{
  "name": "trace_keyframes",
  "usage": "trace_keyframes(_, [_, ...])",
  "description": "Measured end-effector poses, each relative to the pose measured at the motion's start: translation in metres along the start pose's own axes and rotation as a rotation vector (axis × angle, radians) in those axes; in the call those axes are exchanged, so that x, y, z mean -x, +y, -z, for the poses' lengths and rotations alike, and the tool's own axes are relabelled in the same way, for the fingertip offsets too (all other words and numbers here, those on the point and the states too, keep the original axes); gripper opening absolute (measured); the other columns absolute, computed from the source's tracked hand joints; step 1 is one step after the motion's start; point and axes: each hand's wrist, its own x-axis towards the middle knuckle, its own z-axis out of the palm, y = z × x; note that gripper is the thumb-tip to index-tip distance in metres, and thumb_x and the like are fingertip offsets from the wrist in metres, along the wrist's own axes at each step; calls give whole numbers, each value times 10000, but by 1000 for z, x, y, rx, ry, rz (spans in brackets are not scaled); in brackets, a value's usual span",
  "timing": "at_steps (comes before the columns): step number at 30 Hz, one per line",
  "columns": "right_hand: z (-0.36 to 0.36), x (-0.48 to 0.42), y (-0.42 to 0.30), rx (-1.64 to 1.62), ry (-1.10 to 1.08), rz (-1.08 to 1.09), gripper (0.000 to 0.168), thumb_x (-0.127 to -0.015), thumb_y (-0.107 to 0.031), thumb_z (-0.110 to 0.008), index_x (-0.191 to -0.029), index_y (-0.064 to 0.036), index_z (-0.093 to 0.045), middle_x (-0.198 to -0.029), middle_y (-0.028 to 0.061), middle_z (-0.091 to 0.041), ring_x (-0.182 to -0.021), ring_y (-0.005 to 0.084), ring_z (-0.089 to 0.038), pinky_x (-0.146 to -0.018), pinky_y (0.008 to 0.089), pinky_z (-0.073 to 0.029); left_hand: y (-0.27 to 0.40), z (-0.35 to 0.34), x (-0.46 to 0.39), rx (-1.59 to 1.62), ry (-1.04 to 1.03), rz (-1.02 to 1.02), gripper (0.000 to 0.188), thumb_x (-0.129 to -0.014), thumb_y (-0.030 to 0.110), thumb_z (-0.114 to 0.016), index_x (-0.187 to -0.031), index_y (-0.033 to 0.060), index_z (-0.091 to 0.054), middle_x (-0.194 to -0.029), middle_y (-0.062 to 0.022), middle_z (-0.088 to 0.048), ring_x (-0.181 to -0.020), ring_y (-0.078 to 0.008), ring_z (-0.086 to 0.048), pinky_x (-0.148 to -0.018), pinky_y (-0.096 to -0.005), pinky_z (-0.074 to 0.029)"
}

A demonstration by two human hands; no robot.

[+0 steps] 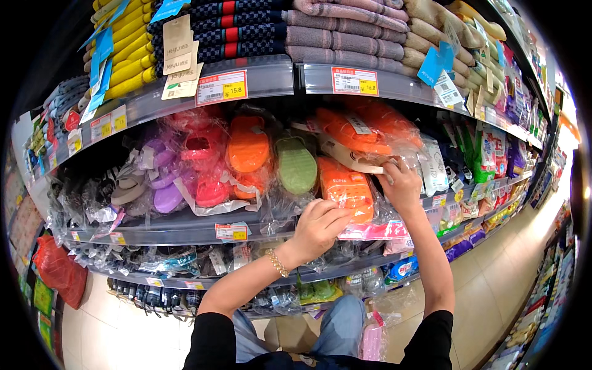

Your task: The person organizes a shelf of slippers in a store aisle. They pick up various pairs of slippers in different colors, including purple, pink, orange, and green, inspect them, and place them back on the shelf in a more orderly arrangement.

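Observation:
My right hand (400, 184) pinches the front end of a white slipper (354, 161) between thumb and fingers. Above that slipper lie orange slippers (355, 130) in clear plastic. Just below it, an orange slipper (346, 187) with printed lettering stands bagged on the shelf. The curled fingers of my left hand (319, 226) are at the lower left of this orange slipper; whether they grip its plastic is hidden. A green slipper (297, 165) in a clear bag is to the left of my hands.
Folded towels (344, 39) fill the shelf above, behind a clear lip with price tags (355, 81). Red slippers (203, 145) and purple slippers (169, 196) are farther left. Lower shelves carry more packaged goods. A pink packaged item (373, 340) is beside my leg, near the tiled floor (476, 300).

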Motion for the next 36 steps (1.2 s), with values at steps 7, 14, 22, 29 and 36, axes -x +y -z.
trace_keyframes(7, [8,-21,-4,-10,27,-1,225,-689,-177,-728,-882,-83,-659,-908,95,-588,-857,302,-568,-700,377,-480,10,-35,-17,38,28,29,250,-643,43,-635,-892,59,-633,-944,-48,-618,-890,-232,-574,-771,-349,-476])
trace_keyframes(14, [10,-37,4,-47,59,-65,263,-652,-153,-763,-885,-75,-670,-891,86,-585,-846,294,-566,-687,370,-482,25,-31,-10,520,80,557,679,-718,135,-673,-1296,17,-335,-1336,-201,-321,-1256,-349,-315,-1057,-416,-262])
trace_keyframes(22, [46,-17,-26,-482,106,-200,61,-825,-75,-610,-844,-21,-629,-1072,110,-565,-884,167,-608,-555,221,-504,-42,-37,-48,1487,120,1540,388,-828,139,-597,-1166,-14,-486,-1125,-108,-555,-1021,-187,-535,-863,-333,-419])
trace_keyframes(29, [10,-52,73,-707,703,-764,170,-880,-181,-565,-823,-22,-550,-694,16,-535,-548,75,-473,-470,224,-374,-46,-32,-76,1719,83,1653,764,-820,676,-456,-1353,137,-371,-1368,-84,-427,-1250,-260,-421,-1010,-497,-338])
trace_keyframes(36, [-32,-96,187,-570,262,-794,361,-800,-309,-667,-1032,-40,-604,-877,77,-600,-699,142,-548,-610,275,-451,-53,-72,-84,1854,95,1709,635,-875,569,-474,-1316,117,-401,-1308,-95,-485,-1176,-277,-493,-977,-520,-389])
